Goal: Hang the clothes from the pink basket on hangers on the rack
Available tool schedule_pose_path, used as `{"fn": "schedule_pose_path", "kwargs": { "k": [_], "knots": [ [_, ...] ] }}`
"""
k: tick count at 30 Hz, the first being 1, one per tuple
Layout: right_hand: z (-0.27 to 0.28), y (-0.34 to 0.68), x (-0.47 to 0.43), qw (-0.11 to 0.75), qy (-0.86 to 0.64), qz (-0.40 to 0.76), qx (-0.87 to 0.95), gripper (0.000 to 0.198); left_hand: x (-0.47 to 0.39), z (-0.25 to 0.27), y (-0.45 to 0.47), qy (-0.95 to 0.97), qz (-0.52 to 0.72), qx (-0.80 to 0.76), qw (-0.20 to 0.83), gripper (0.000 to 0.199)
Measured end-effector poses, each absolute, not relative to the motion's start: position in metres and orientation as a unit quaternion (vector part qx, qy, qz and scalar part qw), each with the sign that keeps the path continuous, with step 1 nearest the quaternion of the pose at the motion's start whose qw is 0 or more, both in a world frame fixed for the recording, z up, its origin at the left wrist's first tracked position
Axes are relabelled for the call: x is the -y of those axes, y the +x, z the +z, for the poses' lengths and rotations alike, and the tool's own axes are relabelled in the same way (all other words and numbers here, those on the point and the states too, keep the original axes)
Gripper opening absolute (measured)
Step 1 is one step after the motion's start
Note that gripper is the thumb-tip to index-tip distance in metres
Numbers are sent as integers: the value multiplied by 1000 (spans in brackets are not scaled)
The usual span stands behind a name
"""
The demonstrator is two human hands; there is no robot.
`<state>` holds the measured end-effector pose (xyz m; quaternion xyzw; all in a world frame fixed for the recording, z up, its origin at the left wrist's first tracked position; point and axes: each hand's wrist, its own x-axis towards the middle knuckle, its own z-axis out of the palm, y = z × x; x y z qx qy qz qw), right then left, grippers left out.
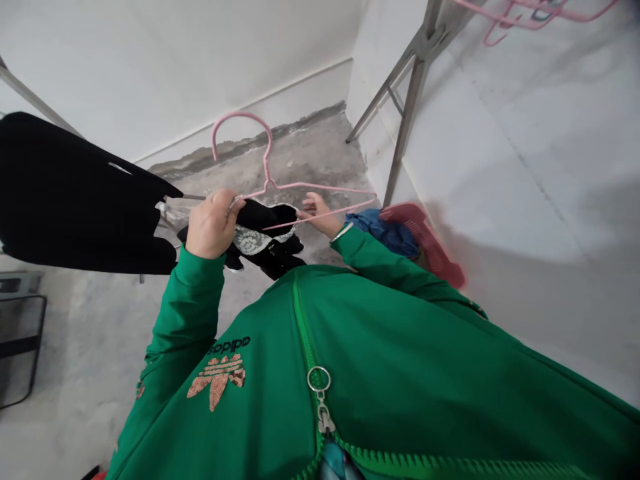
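Note:
A pink wire clothes hanger (325,187) is held up in front of me, its hook pointing away and curving left. My left hand (213,223) is closed round the hanger's left shoulder together with a black garment with white lace trim (260,215). The garment covers the left end of the hanger and hangs below it; the hanger's right end is bare. My right hand (320,215) is by the lower bar, its thumb and a fingertip pinching the garment's right edge, the other fingers loosely curled. Part of its grip is hidden behind the bar.
Black clothing (75,200) hangs from a metal rack at left. At right, a pink plastic basket (440,257) holds blue cloth (383,230) on the floor. A metal rack leg (403,137) stands by the wall, and more pink hangers (540,20) hang top right.

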<state>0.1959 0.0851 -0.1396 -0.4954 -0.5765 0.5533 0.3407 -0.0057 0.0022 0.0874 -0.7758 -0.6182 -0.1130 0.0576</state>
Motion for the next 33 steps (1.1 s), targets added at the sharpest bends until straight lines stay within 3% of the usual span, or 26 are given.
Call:
{"fn": "schedule_pose_path", "kwargs": {
  "k": [2, 6, 8, 14, 21, 27, 33],
  "knots": [
    [-134, 179, -91, 294, -459, 570, 615, 72, 2, 91, -3, -785, -110, 607, 58, 43],
    [-132, 179, -95, 250, -457, 571, 635, 24, 12, 93, -12, -786, -125, 601, 66, 42],
    [-133, 196, -94, 264, -470, 591, 600, 15, 17, 90, -24, -772, -127, 619, 70, 39],
    [-116, 235, -88, 364, -469, 617, 516, 35, 29, 58, -65, -690, -138, 702, 112, 34],
    [-102, 232, -86, 463, -567, 423, 534, 17, 25, 37, -42, -711, -211, 658, 130, 36],
    [-92, 261, -113, 415, -568, 326, 631, 23, 18, 34, -22, -789, -215, 574, 39, 38],
    [-78, 281, -119, 310, -599, 303, 673, 31, 17, 33, -31, -789, -82, 604, 70, 38]
  ]
}}
